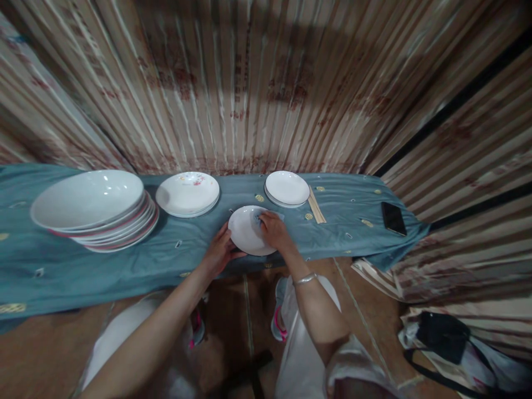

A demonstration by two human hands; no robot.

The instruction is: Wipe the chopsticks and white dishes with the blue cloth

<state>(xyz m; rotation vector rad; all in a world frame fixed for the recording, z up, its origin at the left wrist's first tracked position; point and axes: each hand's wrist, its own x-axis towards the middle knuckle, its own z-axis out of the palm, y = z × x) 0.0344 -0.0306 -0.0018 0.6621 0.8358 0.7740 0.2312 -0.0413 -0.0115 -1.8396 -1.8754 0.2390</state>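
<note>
My left hand [220, 249] grips a small white plate [248, 233] by its left edge, thumb near the rim and fingers reaching underneath. The plate is tilted towards me over the front part of the table. My right hand [274, 230] presses curled fingers onto the plate's upper right face. A bluish patch shows by those fingers; I cannot tell whether it is a cloth or the plate's pattern. Just beyond sits a short stack of white plates [287, 188] with dark rims, and a pair of wooden chopsticks [317, 205] lies to its right.
On the blue tablecloth [199, 238], a tall stack of large bowls and plates [89, 199] stands at left, beside flower-patterned plates [187, 194]. A black phone [393, 218] lies at right. Curtains [233, 83] hang behind; a bag [444, 335] rests at lower right.
</note>
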